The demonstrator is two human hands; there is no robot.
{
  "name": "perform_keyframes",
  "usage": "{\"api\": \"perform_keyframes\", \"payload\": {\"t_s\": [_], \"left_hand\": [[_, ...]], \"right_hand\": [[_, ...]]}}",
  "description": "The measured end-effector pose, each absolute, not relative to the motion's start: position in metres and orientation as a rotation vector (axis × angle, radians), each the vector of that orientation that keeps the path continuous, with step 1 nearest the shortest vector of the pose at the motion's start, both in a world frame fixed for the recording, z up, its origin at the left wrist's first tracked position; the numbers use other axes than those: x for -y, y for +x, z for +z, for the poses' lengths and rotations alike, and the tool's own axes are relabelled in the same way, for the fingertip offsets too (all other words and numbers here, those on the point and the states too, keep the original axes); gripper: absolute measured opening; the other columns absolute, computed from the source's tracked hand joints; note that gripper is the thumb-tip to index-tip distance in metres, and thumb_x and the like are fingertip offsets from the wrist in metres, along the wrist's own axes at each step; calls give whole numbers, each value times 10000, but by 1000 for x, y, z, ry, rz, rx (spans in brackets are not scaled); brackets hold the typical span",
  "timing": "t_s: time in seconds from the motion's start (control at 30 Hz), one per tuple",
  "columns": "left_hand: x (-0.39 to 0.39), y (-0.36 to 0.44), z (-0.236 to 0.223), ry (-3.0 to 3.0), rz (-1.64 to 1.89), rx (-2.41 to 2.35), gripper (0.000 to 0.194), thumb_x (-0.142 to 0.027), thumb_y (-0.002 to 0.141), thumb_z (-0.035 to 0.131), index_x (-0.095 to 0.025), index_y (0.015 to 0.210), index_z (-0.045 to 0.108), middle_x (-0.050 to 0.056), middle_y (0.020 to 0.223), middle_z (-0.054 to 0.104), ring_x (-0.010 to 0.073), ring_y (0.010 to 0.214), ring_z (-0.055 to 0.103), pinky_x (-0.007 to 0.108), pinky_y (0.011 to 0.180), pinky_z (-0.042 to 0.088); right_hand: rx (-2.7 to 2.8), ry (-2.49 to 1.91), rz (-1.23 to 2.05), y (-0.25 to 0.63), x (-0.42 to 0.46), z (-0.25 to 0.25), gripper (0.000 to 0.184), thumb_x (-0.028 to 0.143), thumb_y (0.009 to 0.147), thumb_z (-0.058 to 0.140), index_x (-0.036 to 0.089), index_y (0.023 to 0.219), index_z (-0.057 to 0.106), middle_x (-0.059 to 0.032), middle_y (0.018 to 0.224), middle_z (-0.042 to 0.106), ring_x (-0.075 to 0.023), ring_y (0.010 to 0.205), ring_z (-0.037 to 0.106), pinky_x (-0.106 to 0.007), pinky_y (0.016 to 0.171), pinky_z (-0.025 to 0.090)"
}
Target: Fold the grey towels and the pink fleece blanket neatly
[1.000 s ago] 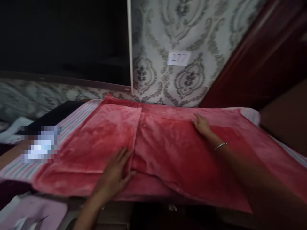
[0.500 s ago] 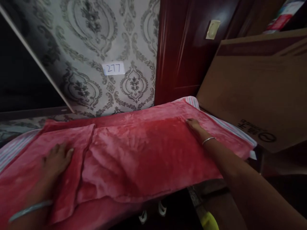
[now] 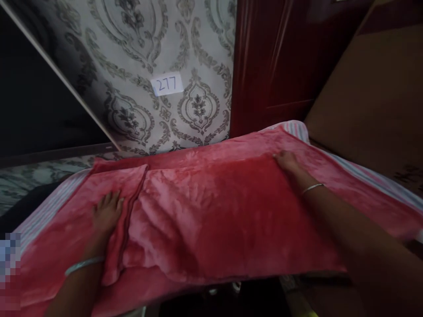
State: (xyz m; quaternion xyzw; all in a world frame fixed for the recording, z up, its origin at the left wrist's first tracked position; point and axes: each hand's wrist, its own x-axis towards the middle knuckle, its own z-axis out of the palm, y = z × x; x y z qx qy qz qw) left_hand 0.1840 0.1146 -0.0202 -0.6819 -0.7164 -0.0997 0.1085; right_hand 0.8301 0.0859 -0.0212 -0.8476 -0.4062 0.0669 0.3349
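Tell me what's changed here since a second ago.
The right hand has moved rightward along the red blanket; whether it grips is unclear. The left hand has shifted from the folded flap's edge farther onto it. The number card stays on the wall.

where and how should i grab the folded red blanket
Probably best pinched at the far right corner of the folded red blanket, where the right hand is, coming from the right and slightly above. It lies flat, and its edges meet there over a lighter pink layer; the rumpled middle shows no edge.
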Motion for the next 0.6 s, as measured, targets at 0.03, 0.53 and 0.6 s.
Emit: {"api": "perform_keyframes", "payload": {"t_s": [0.03,0.53,0.6], "left_hand": [[-114,185,-20,-2011,-288,2131,577,-337,1014,294,-89,1491,504,253,1536,490,391,1413,472,656,1130,363],[-116,184,-28,-1984,-149,2235,575,-333,1029,289,-151,1549,456,172,1607,430,340,1515,346,584,1205,286],[-117,182,-30,-1982,-168,2218,572,-335,1027,293,-160,1542,469,173,1596,446,339,1507,359,587,1197,298]], "right_hand": [[1042,-2248,151,834,-91,-13,242,228,952,580,48,1042,714,-172,918,704,-219,793,598,-307,722,414],[1035,-2504,111,841,-146,-51,294,270,970,547,87,1100,737,-327,1060,692,-360,980,673,-434,782,453],[1021,-2489,185,846,-147,-49,280,280,967,560,88,1084,727,-336,1100,680,-371,1062,664,-445,831,465]]}}
